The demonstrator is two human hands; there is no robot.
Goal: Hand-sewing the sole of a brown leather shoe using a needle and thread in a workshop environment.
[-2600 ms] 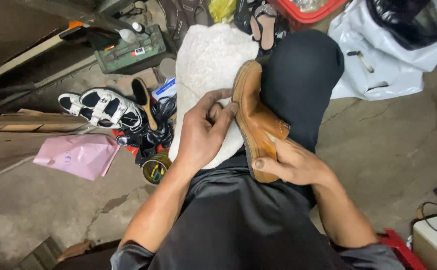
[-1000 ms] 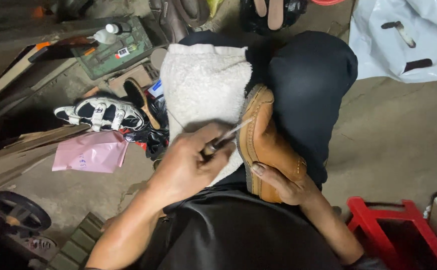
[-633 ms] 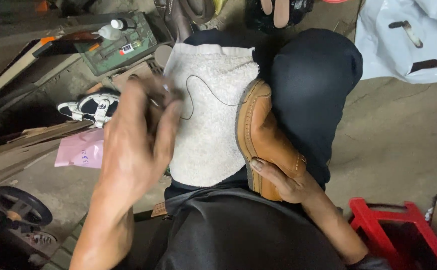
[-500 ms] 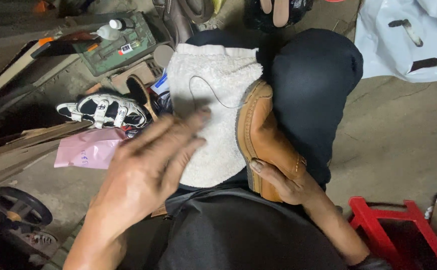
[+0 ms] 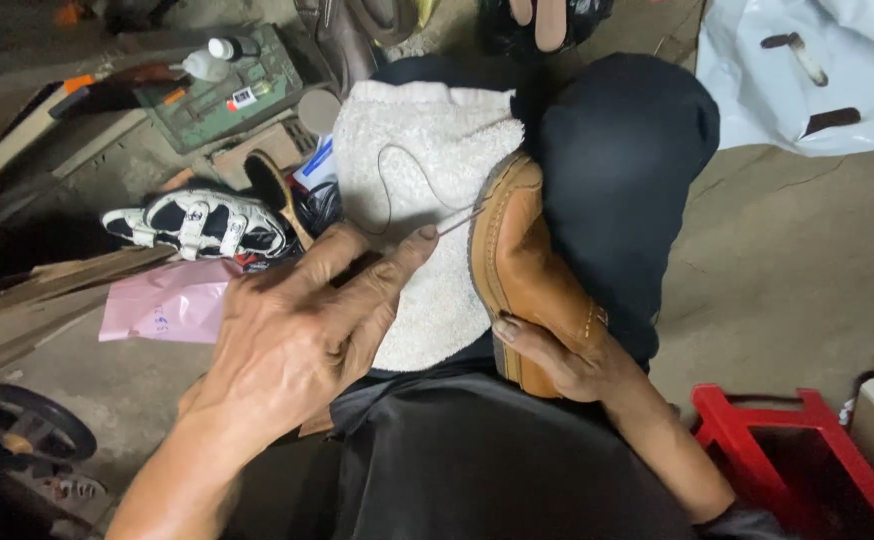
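At the far left a wheel [image 5: 35,430] and a pink bag [image 5: 162,312] are seen on the floor, with a white strapped sandal [image 5: 197,222] and a green box [image 5: 222,95] beyond them. The left hand [image 5: 302,330] is raised over the lap, its fingers drawn together and its thumb and forefinger pinched on a needle [image 5: 459,220], from which a thin thread [image 5: 389,195] loops back across a white towel [image 5: 427,190] laid over the left thigh. The needle tip is pointed at the welt of a tan shoe [image 5: 527,275], which is stood on its side between the thighs, against the dark trouser leg. The shoe is gripped at its near end by the right hand [image 5: 567,360], the fingers curled round it and the thumb pressed on the sole edge. The shoe is judged light but stiff in sole and leather, smooth enough to slip, so it is best held firmly by heel and sole edge, braced on the towel. The needle is thin and sharp, best pinched near its blunt end; the thread is limp and easily tangled. At the right a red stool [image 5: 807,470] and a white bag [image 5: 817,70] are seen.
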